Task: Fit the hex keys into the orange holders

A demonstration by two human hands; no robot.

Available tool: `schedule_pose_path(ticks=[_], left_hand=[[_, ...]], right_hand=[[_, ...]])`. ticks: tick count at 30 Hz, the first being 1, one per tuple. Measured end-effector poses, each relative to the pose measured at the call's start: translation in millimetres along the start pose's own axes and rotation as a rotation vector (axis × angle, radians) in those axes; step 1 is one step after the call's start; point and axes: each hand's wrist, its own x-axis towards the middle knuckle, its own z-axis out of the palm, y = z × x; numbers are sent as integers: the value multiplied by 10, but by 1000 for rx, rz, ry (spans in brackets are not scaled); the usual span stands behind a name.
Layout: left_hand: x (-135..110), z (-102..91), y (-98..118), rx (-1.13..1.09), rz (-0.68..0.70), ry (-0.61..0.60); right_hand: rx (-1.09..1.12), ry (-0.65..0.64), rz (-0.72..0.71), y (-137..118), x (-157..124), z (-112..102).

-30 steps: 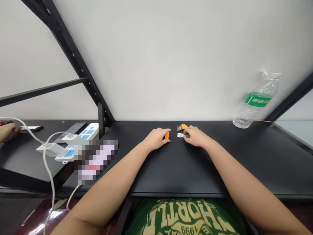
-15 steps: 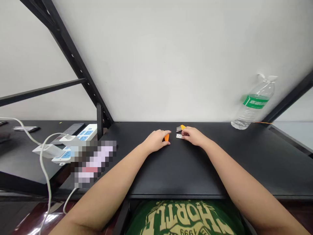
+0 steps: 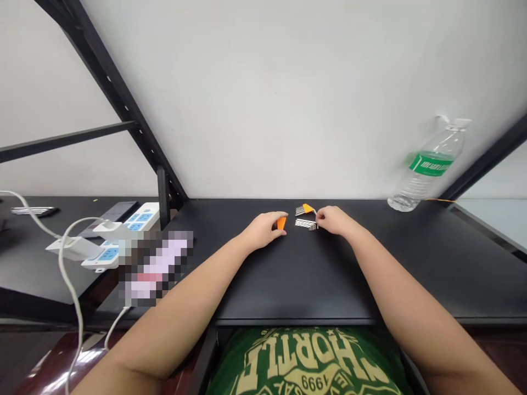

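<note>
Farthest to the left, on the neighbouring table [image 3: 33, 274], I see a hard white power strip [image 3: 142, 215] with blue socket faces; a smooth white cable [image 3: 79, 323] curves before it. By the left edge of the black desk [image 3: 296, 285] lies a flat thing [image 3: 164, 266], covered with mosaic. The left hand [image 3: 265, 227] grips a smooth orange block [image 3: 281, 223] between thumb and finger, nearer to the back edge than to the front. Just beside, on the desk, are straight shiny metal rods [image 3: 303, 223], and behind them an orange holder [image 3: 308, 208], angular, with more rods fanned from it. The right hand [image 3: 330, 219] pinches a thin metal piece [image 3: 315, 211]. Near the back right corner a clear plastic bottle [image 3: 430, 164], ribbed and green-labelled, stands tilted in my view.
</note>
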Motion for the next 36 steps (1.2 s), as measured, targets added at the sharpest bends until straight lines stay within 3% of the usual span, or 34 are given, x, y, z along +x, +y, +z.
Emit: schedule_pose_path(ticks=[6,10,16,21,24,31,36], left_hand=[[15,59,-56,-144,-47,38],[46,101,-57,-377,-112,97],[96,101,-88,-745,-273,204],[90,73,-67,-880,-272,190],[79,63,-22,-908,-257,179],[64,40,-18,-914,-237,146],[42,-18,-47,-919,-227,21]], right_hand=[[-38,-32,113,-35,-27,-20],[-12,6,142,14,-36,-72],[304,215,-106,12,-99,-166],[312,380,-475,-176,-174,-113],[273,430,-611,-249,-195,-66],[150,457,-694,-269,-214,-14],[45,399,-699,-273,-258,-48]])
